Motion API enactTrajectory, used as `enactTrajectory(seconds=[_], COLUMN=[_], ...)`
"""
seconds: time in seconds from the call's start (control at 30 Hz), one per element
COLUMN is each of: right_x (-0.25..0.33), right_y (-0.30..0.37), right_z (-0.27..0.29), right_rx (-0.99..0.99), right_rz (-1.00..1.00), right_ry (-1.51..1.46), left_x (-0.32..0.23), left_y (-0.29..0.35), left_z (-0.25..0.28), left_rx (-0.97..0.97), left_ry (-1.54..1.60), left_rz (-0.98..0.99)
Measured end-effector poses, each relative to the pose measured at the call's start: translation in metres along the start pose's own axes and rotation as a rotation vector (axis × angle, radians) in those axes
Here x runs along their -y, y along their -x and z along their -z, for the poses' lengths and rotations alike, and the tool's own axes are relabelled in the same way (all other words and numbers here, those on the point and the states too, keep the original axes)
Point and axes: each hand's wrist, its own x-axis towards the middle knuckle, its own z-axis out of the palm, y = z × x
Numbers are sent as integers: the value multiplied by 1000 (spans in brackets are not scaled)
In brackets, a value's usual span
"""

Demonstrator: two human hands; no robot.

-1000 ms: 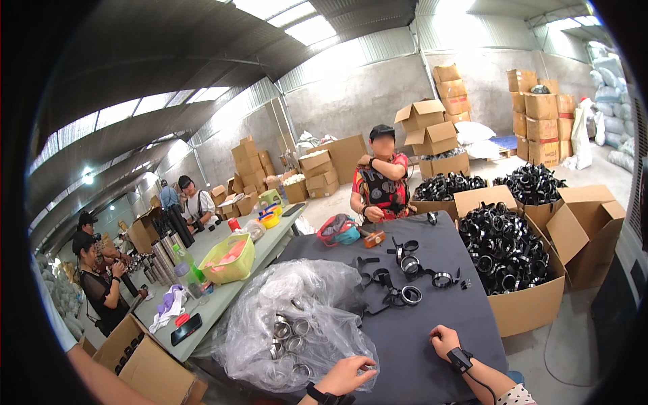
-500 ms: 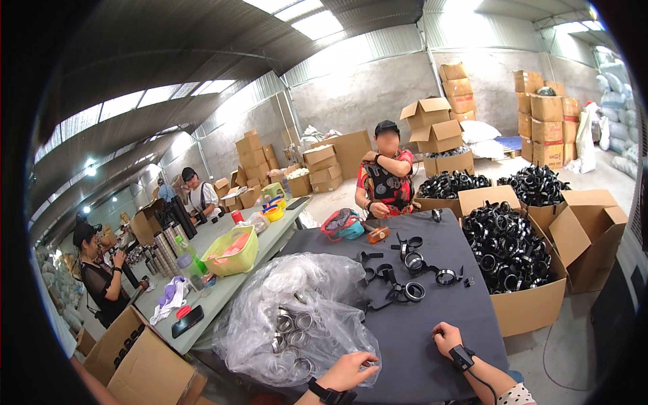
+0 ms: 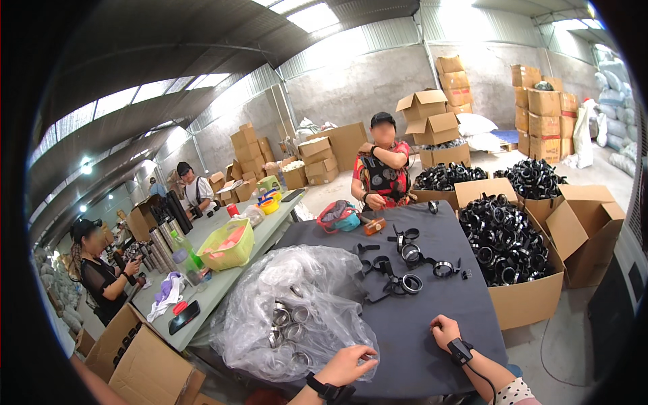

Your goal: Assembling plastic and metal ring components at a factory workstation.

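Note:
My left hand point(image 3: 347, 364) rests at the near edge of a clear plastic bag point(image 3: 270, 283), its fingers loosely bent and apart, with nothing seen in them. Through the bag show several silver metal rings point(image 3: 294, 332). My right hand point(image 3: 445, 332) lies on the dark grey tabletop point(image 3: 422, 361), fingers curled in and no object visible in it. Beyond my hands lie several black ring clamps with silver bands, one of them a round clamp point(image 3: 410, 284) and another clamp point(image 3: 443, 269) farther right. A small dark piece point(image 3: 466, 274) lies beside them.
Across the table sits a person point(image 3: 383, 165) near an orange object point(image 3: 374, 226) and a cloth bag point(image 3: 339, 216). An open carton point(image 3: 526, 304) full of black clamps stands at the right. On the left, a pale green table point(image 3: 270, 236) bears a yellow-green basket point(image 3: 226, 243) and a phone point(image 3: 184, 317).
The whole view has shifted slightly. My hands stay in nearly the same places. The person across keeps one hand at the shoulder; a person at the far left has turned and lowered their hands.

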Motion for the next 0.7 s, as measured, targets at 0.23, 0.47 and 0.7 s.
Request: enactTrajectory(seconds=[0.23, 0.47, 0.7], right_x=[-4, -3, -2], right_y=[-1, 0, -1], right_z=[-2, -1, -1], right_rx=[3, 12, 14], right_rz=[-3, 3, -6], right_ry=[-45, -21, 4], left_x=[1, -5, 1], left_y=[1, 0, 0], left_z=[-2, -1, -1], left_rx=[-6, -24, -25], left_ry=[1, 1, 25], left_rz=[-8, -31, -12])
